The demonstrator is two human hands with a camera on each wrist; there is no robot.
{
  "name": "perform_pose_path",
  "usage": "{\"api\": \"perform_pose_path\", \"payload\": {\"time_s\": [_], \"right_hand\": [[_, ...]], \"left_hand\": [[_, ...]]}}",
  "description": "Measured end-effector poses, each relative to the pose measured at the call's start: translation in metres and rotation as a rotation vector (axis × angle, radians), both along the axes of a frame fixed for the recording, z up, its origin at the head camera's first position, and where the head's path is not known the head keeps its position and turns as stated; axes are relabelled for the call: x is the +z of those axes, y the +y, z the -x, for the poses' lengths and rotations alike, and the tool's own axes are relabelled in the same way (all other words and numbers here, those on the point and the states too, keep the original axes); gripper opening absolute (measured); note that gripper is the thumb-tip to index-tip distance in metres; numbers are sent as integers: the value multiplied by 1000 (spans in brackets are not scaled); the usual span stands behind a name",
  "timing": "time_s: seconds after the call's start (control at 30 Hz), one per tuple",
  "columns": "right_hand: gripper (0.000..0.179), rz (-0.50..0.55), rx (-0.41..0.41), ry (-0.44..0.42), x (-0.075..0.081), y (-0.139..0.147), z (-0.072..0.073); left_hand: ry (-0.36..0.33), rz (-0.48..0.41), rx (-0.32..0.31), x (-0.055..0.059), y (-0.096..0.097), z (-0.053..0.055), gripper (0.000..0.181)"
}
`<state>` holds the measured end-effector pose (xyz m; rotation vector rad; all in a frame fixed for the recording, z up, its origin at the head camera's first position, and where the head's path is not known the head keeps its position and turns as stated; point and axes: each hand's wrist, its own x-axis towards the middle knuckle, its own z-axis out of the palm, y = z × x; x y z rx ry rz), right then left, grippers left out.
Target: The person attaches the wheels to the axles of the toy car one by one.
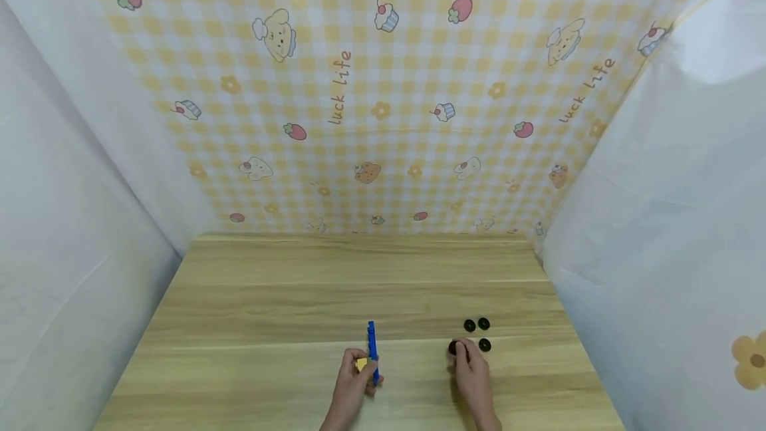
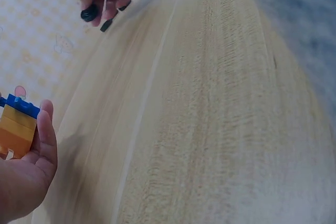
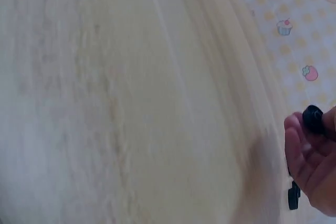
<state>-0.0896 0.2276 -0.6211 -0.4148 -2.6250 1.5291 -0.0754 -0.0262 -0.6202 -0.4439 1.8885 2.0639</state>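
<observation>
My left hand (image 1: 351,381) grips a toy-brick piece: a long blue strip (image 1: 372,341) with yellow-orange bricks (image 2: 19,129) joined to it, as the left wrist view shows more closely. A small round black wheel (image 3: 313,119) is pinched between the thumb and fingers of my right hand (image 1: 473,374). In the left wrist view that wheel hangs at the fingertips, above the table. Just beyond and beside the right hand, several more black wheels (image 1: 484,324) lie flat on the wood. Part of the bricks is hidden behind my left fingers.
The wooden table (image 1: 269,311) reaches back to a yellow checked cloth (image 1: 383,145) with printed cartoons. White sheets hang on the left (image 1: 72,218) and on the right (image 1: 670,218).
</observation>
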Motion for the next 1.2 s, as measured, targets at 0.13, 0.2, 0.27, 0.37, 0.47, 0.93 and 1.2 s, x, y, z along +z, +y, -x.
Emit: {"api": "perform_pose_path", "payload": {"time_s": [0.13,0.2,0.27,0.37,0.47,0.93,1.2], "right_hand": [[34,254,41,-46,9,-6,4],[38,355,54,-74,13,-9,5],[39,429,64,-94,17,-11,5],[38,510,67,-103,20,-15,3],[40,557,64,-95,23,-19,1],[26,804,97,-25,52,-27,-4],[15,857,148,-42,55,-29,-7]], "left_hand": [[16,-19,0,3,1,0,34],[32,-49,-5,6,1,0,35],[54,-95,-18,9,0,-2,35],[66,-167,-42,13,-1,-5,35],[66,-205,-63,18,-1,-7,36],[63,-234,-69,28,0,-6,52],[87,-264,-110,30,-3,-5,77]]}}
